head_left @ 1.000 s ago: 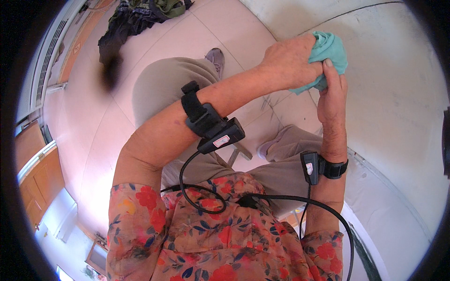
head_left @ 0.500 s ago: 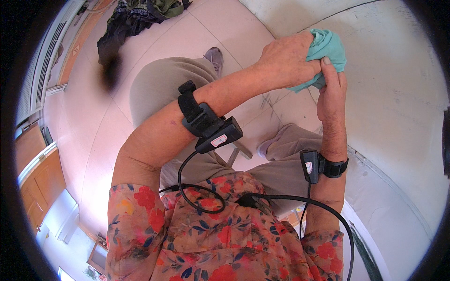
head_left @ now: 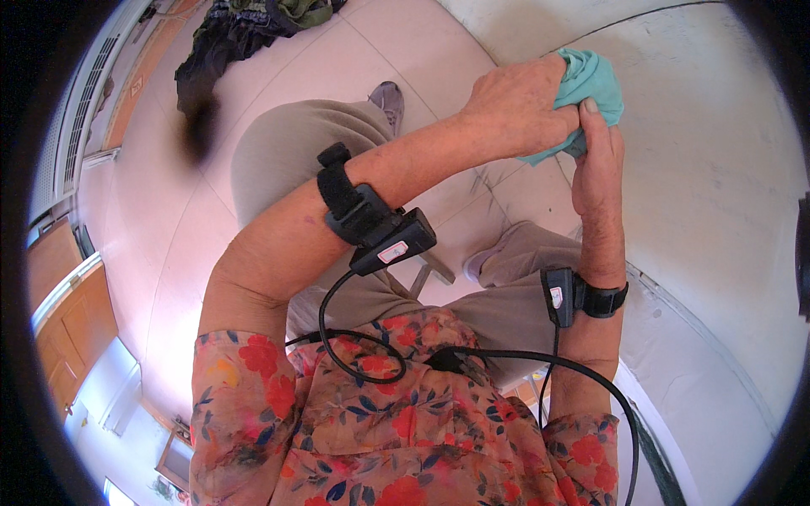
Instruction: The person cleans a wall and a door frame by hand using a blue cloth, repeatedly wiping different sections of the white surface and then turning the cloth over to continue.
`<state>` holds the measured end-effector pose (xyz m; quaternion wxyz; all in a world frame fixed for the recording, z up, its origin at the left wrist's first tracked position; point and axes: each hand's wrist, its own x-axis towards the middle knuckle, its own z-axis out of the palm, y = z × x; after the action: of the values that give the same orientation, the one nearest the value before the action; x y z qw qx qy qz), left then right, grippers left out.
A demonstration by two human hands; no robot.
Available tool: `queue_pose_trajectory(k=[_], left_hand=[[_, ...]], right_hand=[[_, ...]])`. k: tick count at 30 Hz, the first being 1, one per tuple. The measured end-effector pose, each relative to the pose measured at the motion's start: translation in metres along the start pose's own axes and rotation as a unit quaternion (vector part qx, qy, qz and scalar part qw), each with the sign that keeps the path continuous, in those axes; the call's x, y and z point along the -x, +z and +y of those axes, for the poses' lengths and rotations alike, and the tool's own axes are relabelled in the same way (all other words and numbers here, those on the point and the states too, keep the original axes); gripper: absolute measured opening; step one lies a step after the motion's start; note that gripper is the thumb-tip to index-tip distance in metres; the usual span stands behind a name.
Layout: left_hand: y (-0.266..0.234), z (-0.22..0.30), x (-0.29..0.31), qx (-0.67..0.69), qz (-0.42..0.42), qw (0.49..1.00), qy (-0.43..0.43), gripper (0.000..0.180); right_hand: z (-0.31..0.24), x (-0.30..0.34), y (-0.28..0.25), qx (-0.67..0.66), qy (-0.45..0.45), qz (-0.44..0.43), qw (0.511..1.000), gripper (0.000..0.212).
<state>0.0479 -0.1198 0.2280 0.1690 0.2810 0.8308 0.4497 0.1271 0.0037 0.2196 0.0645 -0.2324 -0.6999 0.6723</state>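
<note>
A bunched-up teal cloth (head_left: 597,84) is gripped between both my hands at the upper right, in front of the pale wall. My left hand (head_left: 525,103) reaches across from the left with its fingers curled into the near side of the cloth. Below the cloth, my right hand (head_left: 601,164) points upward and pinches the bottom of the bundle, its thumb lying against the fabric beside my left fingers. The two hands touch or nearly touch there. Part of the cloth and several fingertips are hidden behind the hands.
A dark heap of clothes (head_left: 245,29) lies on the tiled floor (head_left: 363,59) at the upper left. A pale wall (head_left: 700,152) rises close on the right. Black cables (head_left: 582,367) run from the arm straps across my lap. Wooden doors (head_left: 80,329) stand at far left.
Both hands keep their hold on the teal cloth. My right thumb has shifted very slightly upward on it; otherwise hardly anything differs.
</note>
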Motion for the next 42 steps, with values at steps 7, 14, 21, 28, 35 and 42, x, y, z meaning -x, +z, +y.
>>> queue_pose_trajectory(k=[7,14,21,28,35,42], left_hand=[[-0.006,-0.004,0.005,-0.017,-0.007,1.000,0.022,0.037],[-0.012,-0.011,0.018,-0.054,0.009,0.996,0.075,0.030],[-0.013,-0.011,0.021,-0.078,0.019,0.992,0.093,0.030],[-0.015,-0.011,0.020,-0.094,0.008,0.991,0.093,0.029],[-0.018,-0.010,0.018,-0.093,0.001,0.992,0.087,0.028],[-0.012,-0.007,0.014,-0.080,0.005,0.992,0.097,0.029]], right_hand=[[-0.002,0.001,0.005,0.042,0.023,-0.022,0.999,0.043],[-0.003,0.004,0.014,0.070,-0.014,-0.024,0.997,0.042],[-0.002,0.004,0.020,0.062,-0.016,-0.024,0.998,0.038],[0.000,0.001,0.016,0.095,-0.025,-0.040,0.994,0.037],[-0.002,0.000,0.017,0.097,-0.030,-0.037,0.994,0.039],[-0.005,0.001,0.012,0.102,-0.017,-0.019,0.995,0.041]])
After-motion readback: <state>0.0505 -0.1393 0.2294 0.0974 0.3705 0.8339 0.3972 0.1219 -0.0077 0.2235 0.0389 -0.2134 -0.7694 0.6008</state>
